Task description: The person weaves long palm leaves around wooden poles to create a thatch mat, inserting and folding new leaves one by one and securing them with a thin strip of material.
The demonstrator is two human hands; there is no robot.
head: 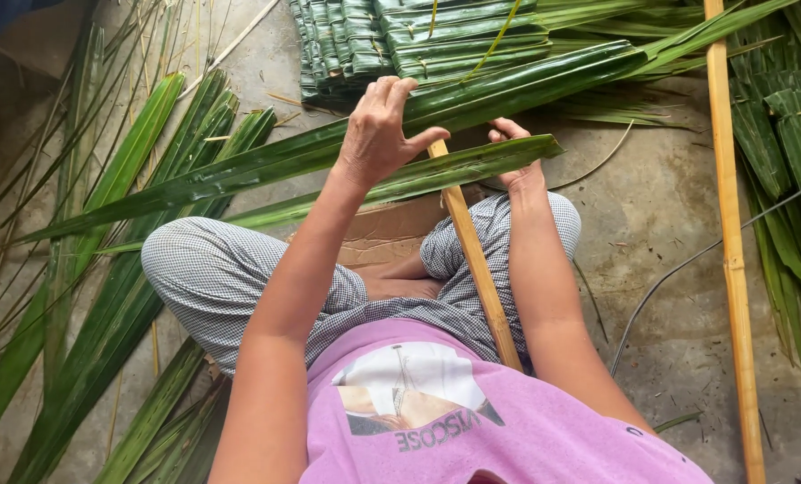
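I sit cross-legged on a concrete floor. My left hand [381, 134] is raised and grips a long green palm leaf [239, 170] that stretches from the lower left up to the right. My right hand [515, 154] holds the end of a second, shorter leaf [472, 164] lying just below the first. A bamboo slat [478, 264] runs from between my hands down across my lap. Beyond my hands lies a panel of folded leaves [418, 40] stitched side by side.
Loose palm leaves [87, 296] are spread over the floor on my left. A long bamboo pole [732, 242] lies along the right, with more folded leaves [790, 152] beyond it. A thin dark cord [687, 269] curves across the floor. Cardboard [383, 233] lies under my legs.
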